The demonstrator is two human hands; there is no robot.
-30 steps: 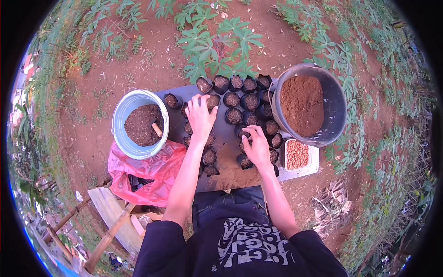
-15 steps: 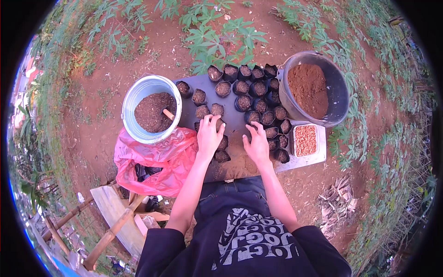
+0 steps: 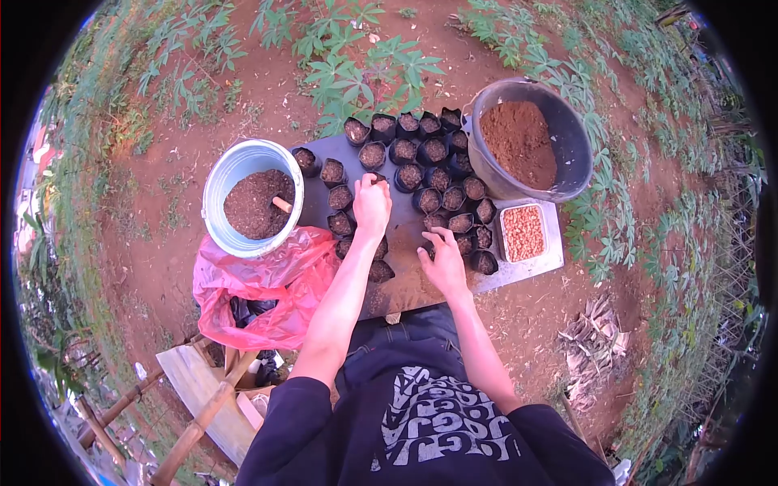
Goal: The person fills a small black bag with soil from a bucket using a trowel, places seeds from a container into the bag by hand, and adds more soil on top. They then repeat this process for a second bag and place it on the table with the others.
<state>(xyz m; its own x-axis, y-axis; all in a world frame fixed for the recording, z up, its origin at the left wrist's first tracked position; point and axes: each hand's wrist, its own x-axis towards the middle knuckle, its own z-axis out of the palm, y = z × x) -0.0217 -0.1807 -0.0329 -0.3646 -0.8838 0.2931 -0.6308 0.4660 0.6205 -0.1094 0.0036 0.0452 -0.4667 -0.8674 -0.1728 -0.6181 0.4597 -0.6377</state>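
Observation:
Small black planting bags filled with dark soil (image 3: 408, 176) stand in a group on the board, with a shorter row of them (image 3: 332, 171) to the left. My left hand (image 3: 374, 206) reaches over that left row. Its fingers are closed at the top of one bag, mostly hidden beneath them. My right hand (image 3: 445, 263) is low beside the group's near left edge, its fingers and thumb curved about a dark bag that shows only partly between them.
A light blue bucket of dark soil (image 3: 212, 190) with a wooden handle (image 3: 282, 204) stands left, above a pink plastic bag (image 3: 243, 283). A dark bucket of reddish soil (image 3: 574, 154) is at right, near a clear tub of tan seeds (image 3: 523, 232). Leafy plants (image 3: 365, 77) grow beyond the board (image 3: 397, 296).
My left hand has moved farther out and its fingers have closed in at a bag's top. My right hand has drawn slightly nearer to me. The whole view has shifted a little.

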